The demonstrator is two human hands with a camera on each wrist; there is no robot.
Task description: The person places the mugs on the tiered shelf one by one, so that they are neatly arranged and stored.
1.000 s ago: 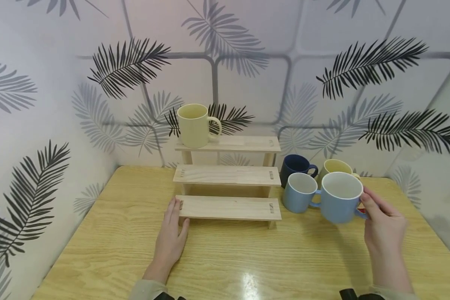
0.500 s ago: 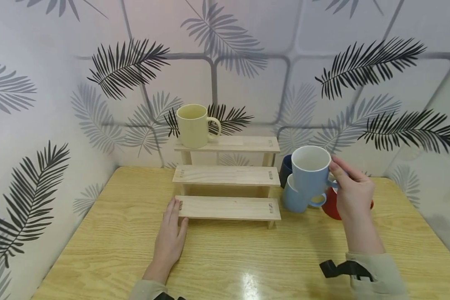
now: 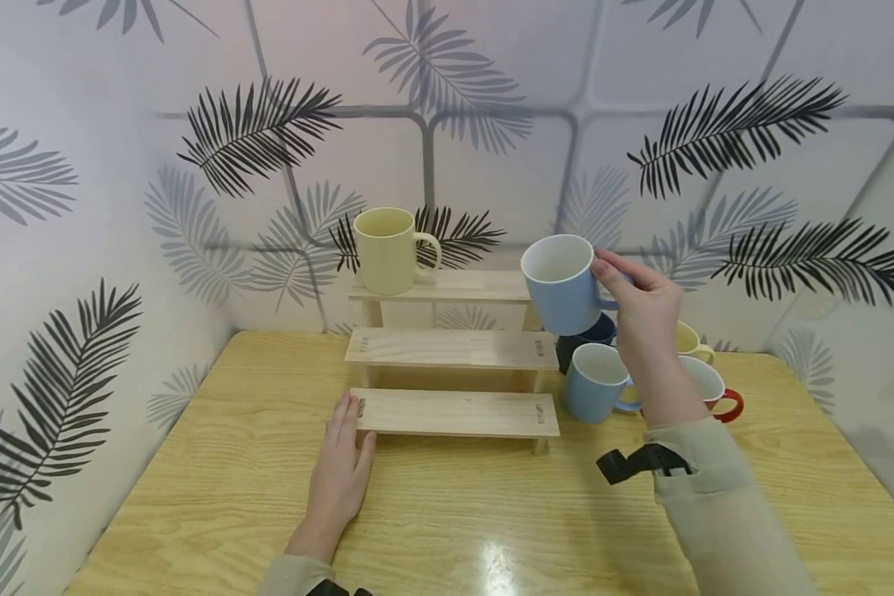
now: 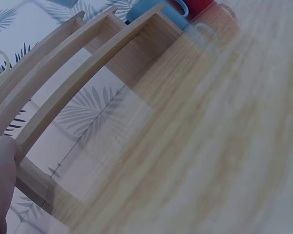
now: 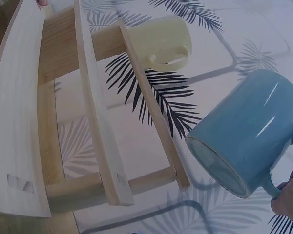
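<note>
My right hand (image 3: pixel 646 308) pinches the handle of a light blue mug (image 3: pixel 562 285) with a white inside, held up near the right end of a three-step wooden shelf (image 3: pixel 454 412). In the right wrist view the mug (image 5: pixel 249 131) leans with its base toward the shelf and hangs clear of the top step. My left hand (image 3: pixel 340 463) rests with straight fingers on the left end of the lowest step, its thumb along the front. A pale yellow mug (image 3: pixel 386 252) stands on the top step at the left, handle to the right.
Right of the shelf, several mugs stand on the wooden table (image 3: pixel 432 513): another light blue mug (image 3: pixel 593 389), a dark blue one (image 3: pixel 566 352), a yellow one (image 3: pixel 689 339) and a red one (image 3: pixel 728 406), partly behind my right arm. A leaf-patterned wall (image 3: pixel 492 74) closes the back.
My right hand has carried the light blue mug up and left, from over the other mugs to the top step's right end. The left hand has stayed put.
</note>
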